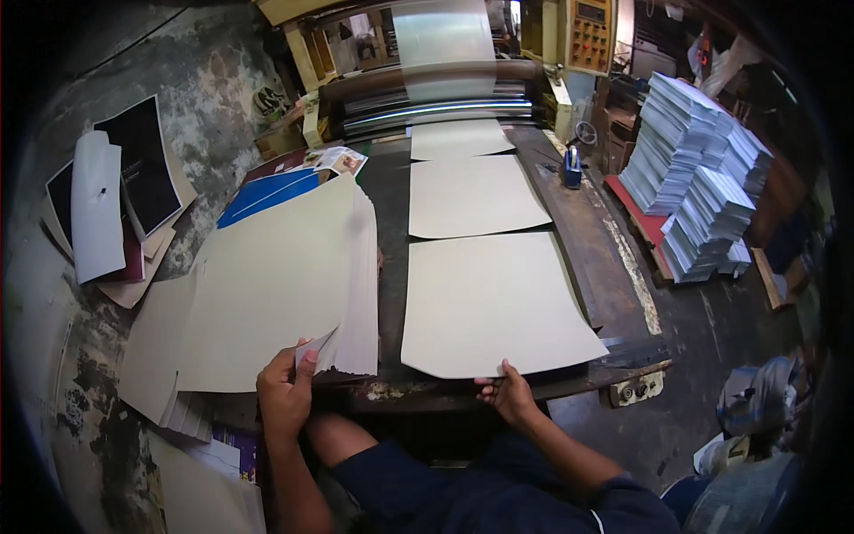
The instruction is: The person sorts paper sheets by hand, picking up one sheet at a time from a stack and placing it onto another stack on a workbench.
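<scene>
My left hand (286, 392) is closed on the near right corner of the top cream paper sheet (267, 285) of a tall stack, thumb above. That corner is bent up, and the sheets beneath show their edges. My right hand (510, 394) holds the near edge of another cream paper sheet (498, 303) between thumb and curled fingers. This sheet lies flat on the dark machine bed (569, 205). Beyond it two more sheets, a middle sheet (476, 196) and a far sheet (458, 140), lie in a line leading to the rollers (436, 107).
Clear film (445, 44) runs down to the rollers. A control panel (588, 36) stands at the far right. Blue sheets (267, 198) lie behind the stack. Piled white paper (676, 151) rests on a pallet at right. A small blue tool (572, 167) sits on the bed's right side.
</scene>
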The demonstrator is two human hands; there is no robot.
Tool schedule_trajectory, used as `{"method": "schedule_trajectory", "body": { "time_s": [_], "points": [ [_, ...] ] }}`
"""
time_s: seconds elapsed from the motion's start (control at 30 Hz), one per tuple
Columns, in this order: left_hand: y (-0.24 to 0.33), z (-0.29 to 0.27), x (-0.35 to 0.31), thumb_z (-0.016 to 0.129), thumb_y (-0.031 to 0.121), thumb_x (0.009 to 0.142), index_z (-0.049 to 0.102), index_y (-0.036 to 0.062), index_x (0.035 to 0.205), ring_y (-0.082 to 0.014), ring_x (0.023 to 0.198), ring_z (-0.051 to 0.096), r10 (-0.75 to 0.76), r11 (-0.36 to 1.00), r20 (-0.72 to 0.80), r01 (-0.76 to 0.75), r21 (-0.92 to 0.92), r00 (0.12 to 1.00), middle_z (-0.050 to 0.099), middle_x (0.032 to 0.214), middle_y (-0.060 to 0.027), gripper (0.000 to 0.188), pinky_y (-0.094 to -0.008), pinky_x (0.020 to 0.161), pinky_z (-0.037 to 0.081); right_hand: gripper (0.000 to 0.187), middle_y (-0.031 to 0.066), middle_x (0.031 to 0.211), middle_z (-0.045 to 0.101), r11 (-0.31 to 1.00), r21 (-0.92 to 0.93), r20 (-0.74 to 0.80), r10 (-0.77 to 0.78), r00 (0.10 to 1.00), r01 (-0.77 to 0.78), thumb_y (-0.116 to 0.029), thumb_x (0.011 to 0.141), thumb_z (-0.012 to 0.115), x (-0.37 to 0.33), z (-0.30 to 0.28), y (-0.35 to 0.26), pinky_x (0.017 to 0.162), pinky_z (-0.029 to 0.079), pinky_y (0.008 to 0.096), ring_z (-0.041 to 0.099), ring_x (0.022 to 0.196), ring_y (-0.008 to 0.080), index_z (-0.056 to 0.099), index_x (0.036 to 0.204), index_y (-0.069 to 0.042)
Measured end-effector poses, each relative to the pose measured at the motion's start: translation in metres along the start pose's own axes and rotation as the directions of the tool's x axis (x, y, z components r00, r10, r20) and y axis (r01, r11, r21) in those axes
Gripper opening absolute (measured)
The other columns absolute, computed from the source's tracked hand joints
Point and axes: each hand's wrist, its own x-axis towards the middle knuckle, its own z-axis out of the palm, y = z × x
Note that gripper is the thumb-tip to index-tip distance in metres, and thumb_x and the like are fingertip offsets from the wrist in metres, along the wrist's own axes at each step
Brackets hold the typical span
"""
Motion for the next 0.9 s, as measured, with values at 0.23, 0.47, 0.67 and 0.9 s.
{"method": "schedule_trajectory", "body": {
  "time_s": [0.23, 0.47, 0.67, 0.9],
  "points": [
    [-0.012, 0.001, -0.001, 0.059, 0.029, 0.096, 0.058, -0.0048, 0.079, -0.0086, 0.066, 0.041, -0.1, 0.986, -0.141, 0.079, -0.149, 0.985, 0.05, 0.067, 0.0014, 0.038, -0.0252, 0.062, 0.037, 0.031, 0.0151, 0.105, 0.063, 0.989, -0.073, -0.107, -0.133, 0.985, 0.125, -0.04, 0.099, 0.044, 0.0, 0.027, 0.024, 0.07, 0.053, 0.0373, 0.06, 0.076, 0.018, 0.046, 0.109, -0.01],
    [-0.02, 0.004, -0.005, 0.057, 0.03, 0.097, 0.057, 0.001, 0.073, -0.0049, 0.066, 0.034, -0.112, 0.945, -0.263, 0.021, -0.327, 0.958, 0.045, 0.068, 0.006, 0.038, -0.0223, 0.059, 0.029, 0.053, 0.0179, 0.129, 0.057, -0.267, -0.928, 0.008, 0.686, 0.728, 0.262, -0.048, 0.094, 0.045, 0.021, -0.038, 0.113, 0.102, 0.04, 0.0437, 0.053, 0.12, 0.0358, 0.059, 0.127, -0.008],
    [-0.028, -0.004, -0.004, 0.058, 0.031, 0.097, 0.064, -0.0009, 0.087, -0.0078, 0.076, 0.049, -0.152, 0.921, -0.223, 0.056, -0.385, 0.963, 0.059, 0.08, 0.0007, 0.034, -0.0231, 0.074, 0.039, 0.049, 0.0173, 0.119, 0.062, -0.509, -0.827, -0.211, 0.674, 0.708, 0.238, -0.045, 0.096, 0.042, 0.08, -0.151, 0.178, 0.096, 0.042, 0.0415, 0.055, 0.113, 0.0278, 0.061, 0.122, -0.008],
    [0.007, 0.005, -0.006, 0.054, 0.032, 0.098, 0.067, -0.0044, 0.103, -0.0199, 0.098, 0.06, -0.196, 0.87, -0.452, -0.058, -0.489, 0.87, 0.066, 0.1, -0.0137, 0.039, -0.0322, 0.098, 0.041, 0.051, 0.0118, 0.116, 0.063, -0.42, -0.871, -0.184, 0.761, 0.622, 0.257, -0.047, 0.097, 0.043, 0.07, -0.11, 0.175, 0.094, 0.043, 0.0372, 0.055, 0.107, 0.0219, 0.062, 0.123, -0.009]
  ]
}}
